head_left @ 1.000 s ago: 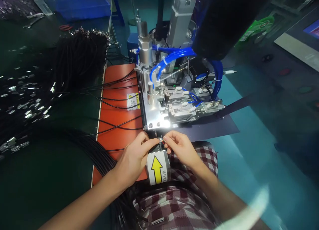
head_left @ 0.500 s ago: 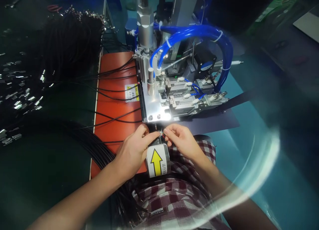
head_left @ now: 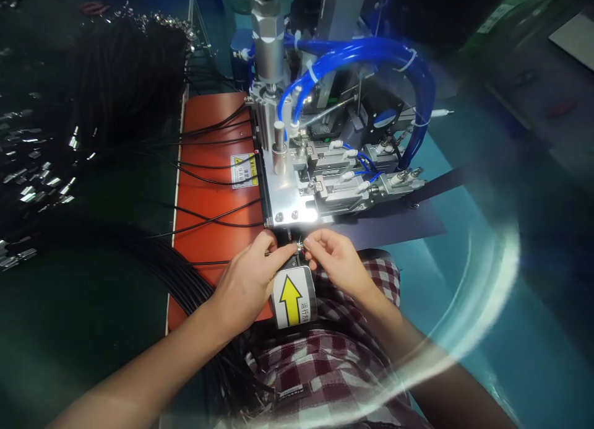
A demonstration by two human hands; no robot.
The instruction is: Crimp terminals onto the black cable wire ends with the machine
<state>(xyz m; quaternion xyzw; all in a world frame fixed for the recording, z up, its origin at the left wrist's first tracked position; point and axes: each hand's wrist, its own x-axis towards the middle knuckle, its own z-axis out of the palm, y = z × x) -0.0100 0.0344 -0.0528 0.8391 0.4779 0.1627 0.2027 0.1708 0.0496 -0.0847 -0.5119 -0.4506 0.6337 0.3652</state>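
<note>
My left hand (head_left: 248, 277) is closed at the front edge of the metal machine (head_left: 290, 197), its thumb and finger on the end of a black cable (head_left: 211, 263). Facing it, my right hand (head_left: 335, 259) pinches at small coloured wire ends (head_left: 301, 249) beside the left fingertips. The fingertips nearly meet, and fine detail between them is too small to tell. Just below them is a white label with a yellow arrow (head_left: 291, 299).
An orange board (head_left: 211, 190) with black cables across it lies left of the machine. Cable bundles (head_left: 130, 76) with shiny ends are at the far left. Blue hoses (head_left: 371, 48) arch over the machine. A checked cloth (head_left: 320, 361) covers the lap.
The whole view has shifted slightly. Both hands keep nearly the same pose and place at the machine's front edge.
</note>
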